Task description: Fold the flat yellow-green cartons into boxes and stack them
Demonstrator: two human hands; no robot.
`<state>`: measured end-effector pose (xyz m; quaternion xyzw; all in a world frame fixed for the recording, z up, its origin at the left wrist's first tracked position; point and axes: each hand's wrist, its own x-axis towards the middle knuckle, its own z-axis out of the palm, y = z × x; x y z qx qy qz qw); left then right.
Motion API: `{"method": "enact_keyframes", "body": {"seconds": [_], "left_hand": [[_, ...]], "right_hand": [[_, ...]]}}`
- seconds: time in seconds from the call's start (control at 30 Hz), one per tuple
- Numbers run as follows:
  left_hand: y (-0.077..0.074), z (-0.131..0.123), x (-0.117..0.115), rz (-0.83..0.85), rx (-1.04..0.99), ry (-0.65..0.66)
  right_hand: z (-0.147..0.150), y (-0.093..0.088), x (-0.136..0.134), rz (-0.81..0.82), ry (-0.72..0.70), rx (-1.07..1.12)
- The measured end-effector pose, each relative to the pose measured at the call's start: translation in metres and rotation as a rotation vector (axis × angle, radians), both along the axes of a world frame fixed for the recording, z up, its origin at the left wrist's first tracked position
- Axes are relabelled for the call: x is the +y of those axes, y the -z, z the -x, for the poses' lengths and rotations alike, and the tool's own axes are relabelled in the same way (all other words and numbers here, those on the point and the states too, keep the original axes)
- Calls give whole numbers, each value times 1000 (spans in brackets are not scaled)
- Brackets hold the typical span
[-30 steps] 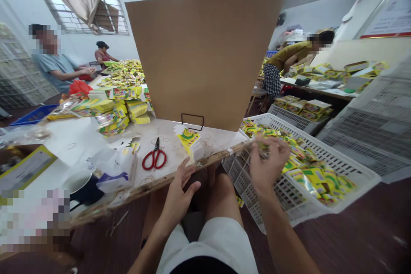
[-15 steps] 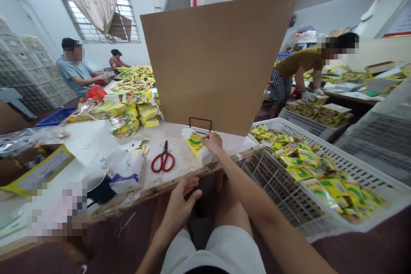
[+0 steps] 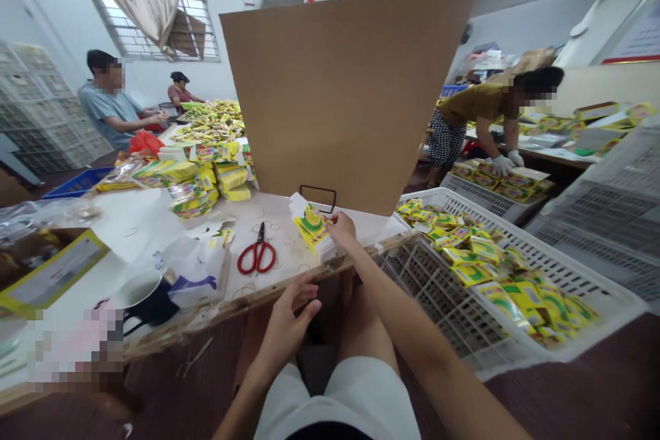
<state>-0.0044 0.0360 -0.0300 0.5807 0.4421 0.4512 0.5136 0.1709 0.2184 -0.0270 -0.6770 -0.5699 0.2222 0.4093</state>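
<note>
A stack of flat yellow-and-green printed cartons (image 3: pixel 324 249) lies near the table's front edge. At its right side is my right hand (image 3: pixel 342 229), its fingers closed on the edge of the top carton (image 3: pixel 311 219), which tilts up from the pile. The fingertips are partly hidden behind the hand. My left hand (image 3: pixel 293 311) hovers in front of the table edge, palm inward, fingers apart and holding nothing. Red-handled scissors (image 3: pixel 256 258) rest on the table left of the stack. Behind the stack stands a black wire holder (image 3: pixel 318 199).
A large cardboard sheet (image 3: pixel 350 96) stands upright behind the stack. To the right, a white plastic crate (image 3: pixel 608 289) holds many yellow packs. A dark mug (image 3: pixel 155 299) and a tissue pack (image 3: pixel 193 287) stand at left. Co-workers are at tables on both sides.
The top carton has risen at its far end, with my right hand at its edge. My left hand has hardly moved. The view has shifted slightly.
</note>
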Motion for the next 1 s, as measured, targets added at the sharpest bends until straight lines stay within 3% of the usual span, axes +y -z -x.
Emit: {"method": "enact_keyframes", "body": {"seconds": [0.27,0.53,0.73,0.87,1.0], "left_hand": [[-8,-3,9,-16,-64,-74],[-24,-14,30,7,-308,-130],[-27,-21,33,14,-236,-82],[-21,-28,43,-14,-40,-173],[-19,-35,68,-50,80,-262]], "right_hand": [[-14,-9,-54,-107,-40,572],[10,-7,-135,-39,-186,936],[7,-7,-149,-21,-194,1019],[2,-4,-152,-58,-164,978],[0,-1,-148,-152,-100,878]]}}
